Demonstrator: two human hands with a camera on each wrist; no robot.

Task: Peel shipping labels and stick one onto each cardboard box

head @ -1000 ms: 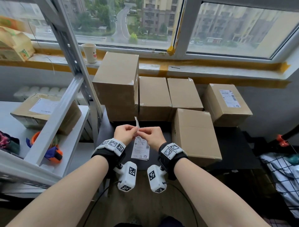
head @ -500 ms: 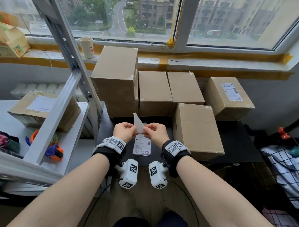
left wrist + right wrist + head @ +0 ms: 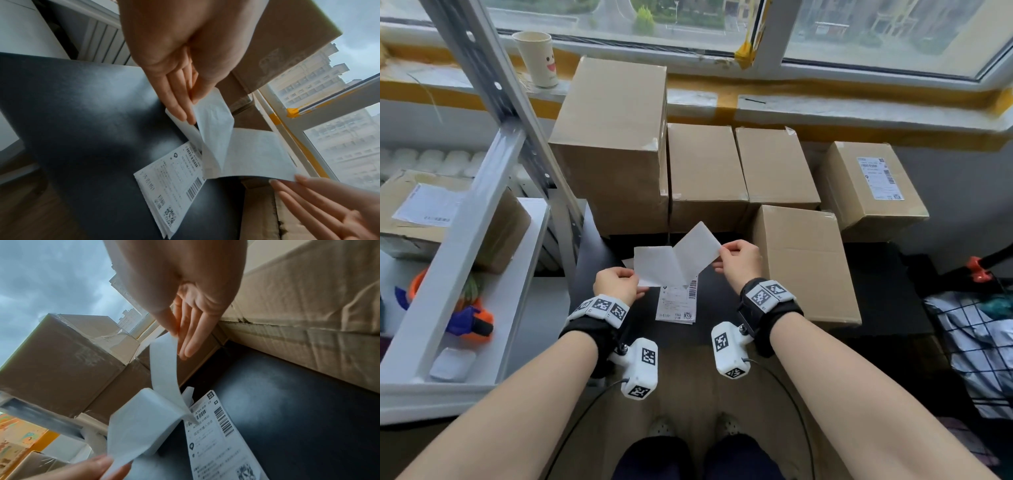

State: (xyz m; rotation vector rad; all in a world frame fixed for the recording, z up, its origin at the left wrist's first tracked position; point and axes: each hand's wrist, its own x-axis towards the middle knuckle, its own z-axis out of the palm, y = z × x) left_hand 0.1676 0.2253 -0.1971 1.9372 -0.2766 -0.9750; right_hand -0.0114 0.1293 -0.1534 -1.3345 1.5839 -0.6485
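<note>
With both our left hand (image 3: 616, 284) and right hand (image 3: 739, 258) pinching a half-peeled shipping label (image 3: 697, 251) and its backing (image 3: 655, 269), we judge one cardboard box (image 3: 873, 186) labelled and five bare boxes (image 3: 803, 263) left.

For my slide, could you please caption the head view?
Left hand and right hand peel a shipping label apart above the label stack, cardboard boxes behind.

Both forearms bare, no sleeves. Each wrist: black strap (image 3: 770, 310) w/ white blocks of b/w square marker tags on top. Under each strap, white cam housing (image 3: 639, 368) w/ same tags, screw at mount, thin black cable. Dark trousers, pale perforated shoes (image 3: 661, 426).
</note>
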